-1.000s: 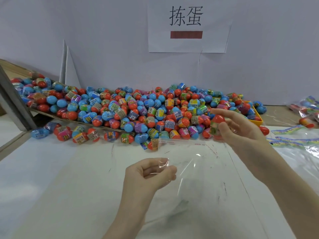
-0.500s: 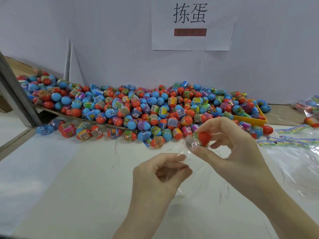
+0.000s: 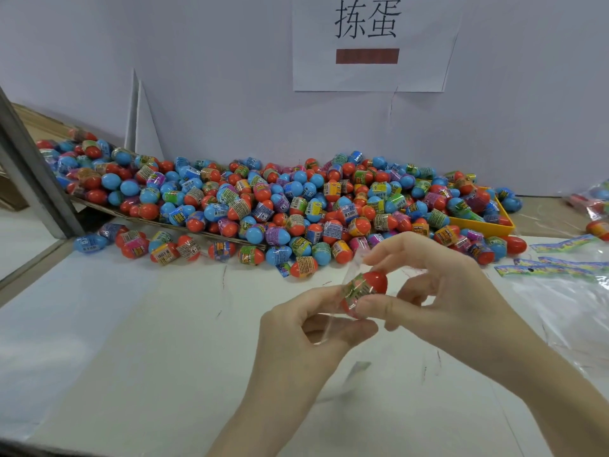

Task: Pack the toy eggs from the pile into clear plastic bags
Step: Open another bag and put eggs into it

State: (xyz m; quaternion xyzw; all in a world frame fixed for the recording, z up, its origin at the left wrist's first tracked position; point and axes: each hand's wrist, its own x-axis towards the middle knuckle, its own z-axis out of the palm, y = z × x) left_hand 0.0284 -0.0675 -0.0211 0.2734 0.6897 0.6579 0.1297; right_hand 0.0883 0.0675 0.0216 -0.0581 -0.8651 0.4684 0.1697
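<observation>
A light, rigid, slick red egg (image 3: 367, 288) is pinched by the right hand (image 3: 441, 291); the flimsy clear bag's (image 3: 324, 328) mouth, seemingly at 12 o'clock, is gripped by the left hand (image 3: 306, 334).

Two hands are in view, the left hand (image 3: 306, 328) and the right hand (image 3: 441, 291), with one red toy egg (image 3: 364, 288) and one clear plastic bag (image 3: 333, 328) between them. One pile of toy eggs (image 3: 283, 206) holds far too many to count. One yellow tray (image 3: 484, 224), one paper sign (image 3: 369, 44).
</observation>
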